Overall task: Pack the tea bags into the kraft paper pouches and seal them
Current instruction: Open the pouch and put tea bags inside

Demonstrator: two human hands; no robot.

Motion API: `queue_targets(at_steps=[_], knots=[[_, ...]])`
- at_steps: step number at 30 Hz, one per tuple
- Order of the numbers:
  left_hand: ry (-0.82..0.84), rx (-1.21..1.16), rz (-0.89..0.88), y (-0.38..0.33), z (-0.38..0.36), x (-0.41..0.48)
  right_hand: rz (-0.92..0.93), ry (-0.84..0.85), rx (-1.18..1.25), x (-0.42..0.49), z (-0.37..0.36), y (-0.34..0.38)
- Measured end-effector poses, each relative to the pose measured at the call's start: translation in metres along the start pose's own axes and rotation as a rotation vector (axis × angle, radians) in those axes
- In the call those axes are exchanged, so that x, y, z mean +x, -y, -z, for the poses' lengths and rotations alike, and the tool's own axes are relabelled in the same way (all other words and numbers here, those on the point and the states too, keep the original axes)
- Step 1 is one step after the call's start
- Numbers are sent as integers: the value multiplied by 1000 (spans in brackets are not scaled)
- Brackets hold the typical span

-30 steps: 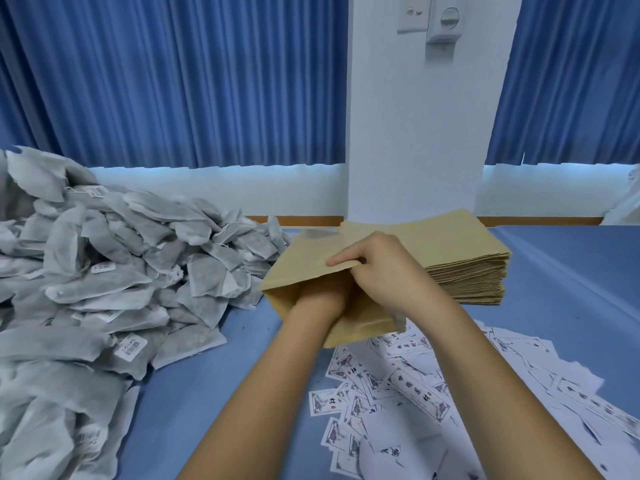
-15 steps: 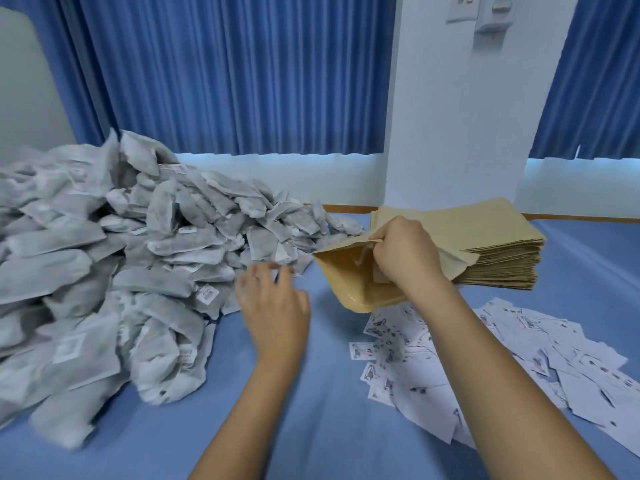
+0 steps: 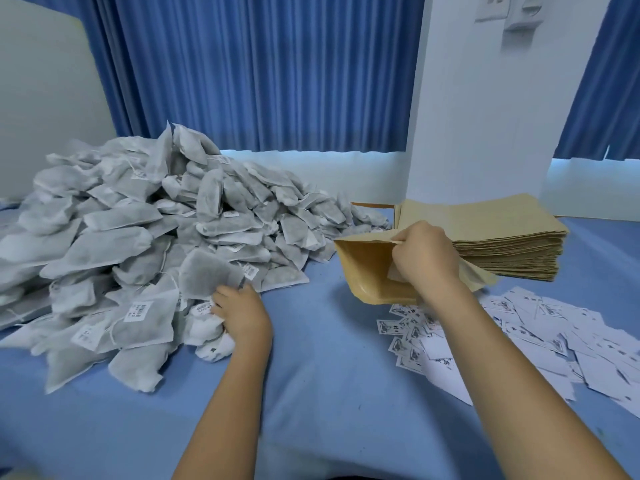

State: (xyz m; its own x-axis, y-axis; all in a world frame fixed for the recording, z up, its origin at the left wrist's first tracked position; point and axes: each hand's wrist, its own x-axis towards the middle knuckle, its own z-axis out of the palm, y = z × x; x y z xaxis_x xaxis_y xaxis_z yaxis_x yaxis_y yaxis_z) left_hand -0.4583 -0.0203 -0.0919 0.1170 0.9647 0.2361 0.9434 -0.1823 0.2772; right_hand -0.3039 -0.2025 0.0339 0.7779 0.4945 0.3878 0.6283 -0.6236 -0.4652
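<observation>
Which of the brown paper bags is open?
The kraft pouch gripped by the right hand, in front of the stack. Its mouth gapes, showing the inside; all the others lie flat and closed in the stack.

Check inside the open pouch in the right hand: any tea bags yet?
None visible: the pouch mouth shows only bare tan lining. The right hand covers its right part, so that area is unseen.

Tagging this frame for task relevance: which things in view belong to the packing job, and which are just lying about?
Job: pile of tea bags; tea bag gripped by the left hand; open pouch held by the right hand; stack of pouches.
Lying about: printed paper slips, untouched; blue cloth; curtains; wall switch.
</observation>
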Motion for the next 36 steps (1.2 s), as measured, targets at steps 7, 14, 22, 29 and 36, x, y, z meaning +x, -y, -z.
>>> queue_targets(at_steps=[7,14,22,29,36], knots=[[-42,111,60,4,3,-9,-107,-3,124,5,11,-14],[-22,183,-32,-3,-12,-21,-105,-2,144,4,2,-18],[7,-76,-825,-29,-21,-60,-114,18,117,4,0,-19],[168,-199,-583,-41,-13,-46,-144,17,161,5,6,-28],[179,129,-504,-57,-4,-39,-141,17,249,6,5,-37]])
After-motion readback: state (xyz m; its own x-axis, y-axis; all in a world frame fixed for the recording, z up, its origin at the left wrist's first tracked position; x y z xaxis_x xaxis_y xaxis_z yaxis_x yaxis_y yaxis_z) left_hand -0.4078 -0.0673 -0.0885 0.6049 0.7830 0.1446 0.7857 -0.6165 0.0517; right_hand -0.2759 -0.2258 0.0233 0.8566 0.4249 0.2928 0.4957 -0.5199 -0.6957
